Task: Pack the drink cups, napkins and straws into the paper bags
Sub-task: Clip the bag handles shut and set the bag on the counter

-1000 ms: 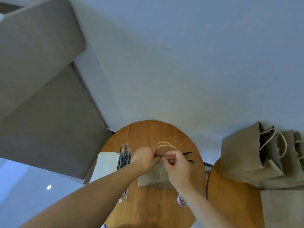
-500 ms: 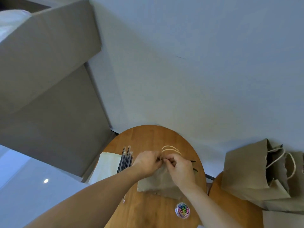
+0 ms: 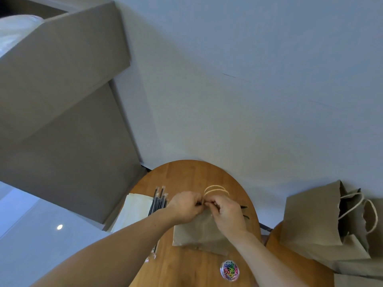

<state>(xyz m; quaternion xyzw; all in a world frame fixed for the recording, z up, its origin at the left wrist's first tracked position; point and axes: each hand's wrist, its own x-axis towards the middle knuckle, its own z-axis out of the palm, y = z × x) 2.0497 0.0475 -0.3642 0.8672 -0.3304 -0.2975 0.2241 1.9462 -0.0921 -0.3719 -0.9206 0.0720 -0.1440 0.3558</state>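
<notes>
While pinched by both hands' fingers (image 3: 204, 204), one paper bag (image 3: 199, 235), two handles (image 3: 215, 189), one clip tub (image 3: 229, 270).

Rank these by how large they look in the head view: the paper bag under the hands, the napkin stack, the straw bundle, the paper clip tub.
1. Paper bag, though the hands cover part of it.
2. Napkin stack, partly hidden by the left arm.
3. Straw bundle, long but thin.
4. Paper clip tub, clearly smallest.

Both hands drawn tighter together at the paper bag (image 3: 199, 230) top, clear tub of paper clips (image 3: 229, 270) now fully uncovered
</notes>
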